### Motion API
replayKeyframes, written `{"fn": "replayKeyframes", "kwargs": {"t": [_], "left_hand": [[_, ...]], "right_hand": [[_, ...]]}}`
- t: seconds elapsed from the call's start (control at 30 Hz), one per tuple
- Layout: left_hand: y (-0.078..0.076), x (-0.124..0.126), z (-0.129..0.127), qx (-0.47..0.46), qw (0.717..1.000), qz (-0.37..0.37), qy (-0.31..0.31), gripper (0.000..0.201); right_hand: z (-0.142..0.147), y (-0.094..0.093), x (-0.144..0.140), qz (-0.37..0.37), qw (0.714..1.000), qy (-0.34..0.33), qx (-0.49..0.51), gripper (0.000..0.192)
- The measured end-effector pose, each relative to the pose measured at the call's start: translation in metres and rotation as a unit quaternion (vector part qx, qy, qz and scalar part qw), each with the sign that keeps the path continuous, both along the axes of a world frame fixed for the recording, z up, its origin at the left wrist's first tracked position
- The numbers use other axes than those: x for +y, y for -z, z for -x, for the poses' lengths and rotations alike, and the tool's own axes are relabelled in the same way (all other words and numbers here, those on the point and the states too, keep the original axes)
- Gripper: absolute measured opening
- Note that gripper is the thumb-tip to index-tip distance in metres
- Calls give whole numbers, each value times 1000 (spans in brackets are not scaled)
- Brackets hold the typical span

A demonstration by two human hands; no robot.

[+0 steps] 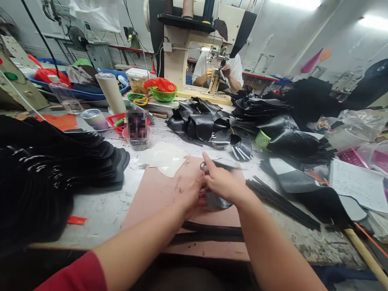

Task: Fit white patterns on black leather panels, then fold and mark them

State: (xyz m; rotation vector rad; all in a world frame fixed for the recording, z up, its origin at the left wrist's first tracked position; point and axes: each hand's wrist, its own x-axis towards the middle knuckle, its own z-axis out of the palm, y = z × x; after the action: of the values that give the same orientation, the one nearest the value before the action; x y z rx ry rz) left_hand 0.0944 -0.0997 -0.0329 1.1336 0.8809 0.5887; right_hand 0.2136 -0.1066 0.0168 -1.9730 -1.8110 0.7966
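Observation:
My two hands meet over a pink cutting board (157, 194) at the middle of the workbench. My right hand (222, 182) grips a pair of scissors (221, 165), whose blades point right and look blurred. My left hand (192, 194) pinches a small dark leather piece (216, 201) that pokes out beneath the right hand. Thin black strips (209, 232) lie across the board's near edge.
A tall stack of black cut pieces (60, 161) fills the left. Black leather parts (206, 121) and bundles (287, 137) crowd the far and right side. Black strips (281, 202), a notebook (354, 182), cups (93, 119) and a sewing machine (194, 44) stand around. Another person works behind the machine.

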Motion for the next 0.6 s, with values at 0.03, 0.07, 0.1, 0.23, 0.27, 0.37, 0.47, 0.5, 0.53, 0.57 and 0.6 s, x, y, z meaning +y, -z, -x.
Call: {"fn": "replayKeyframes", "kwargs": {"t": [0.03, 0.07, 0.1, 0.23, 0.27, 0.37, 0.47, 0.5, 0.53, 0.57, 0.6], "left_hand": [[1, -1, -5, -41, 997, 57, -32, 61], [2, 0, -7, -72, 990, 105, -65, 51], [3, 2, -9, -88, 982, 136, -94, 40], [4, 9, -8, -73, 973, 168, -137, 19], [3, 8, -9, -71, 971, 179, -141, 16], [-2, -3, -12, -67, 970, 203, -119, 10], [-8, -17, -13, -55, 977, 191, -78, 9], [-10, -20, -12, -48, 980, 179, -69, 11], [-12, -20, -10, -37, 984, 165, -62, 12], [-13, -18, -7, -25, 987, 150, -54, 12], [-14, -15, -1, -8, 990, 134, -43, 13]], "right_hand": [[2, 8, -9, 5, 996, 12, 84, 72], [3, 15, -20, -14, 985, 43, 167, 70], [2, 21, -33, -52, 966, 89, 237, 65], [5, 41, -89, -42, 901, 180, 394, 30], [9, 45, -98, 15, 884, 175, 433, 35], [25, 55, -107, 52, 785, 249, 565, 50], [37, 60, -96, -36, 686, 355, 634, 44], [40, 60, -91, -41, 674, 366, 641, 38], [41, 61, -87, -40, 671, 373, 640, 33], [43, 62, -83, -40, 676, 378, 631, 29], [44, 63, -81, -47, 692, 376, 614, 26]]}}
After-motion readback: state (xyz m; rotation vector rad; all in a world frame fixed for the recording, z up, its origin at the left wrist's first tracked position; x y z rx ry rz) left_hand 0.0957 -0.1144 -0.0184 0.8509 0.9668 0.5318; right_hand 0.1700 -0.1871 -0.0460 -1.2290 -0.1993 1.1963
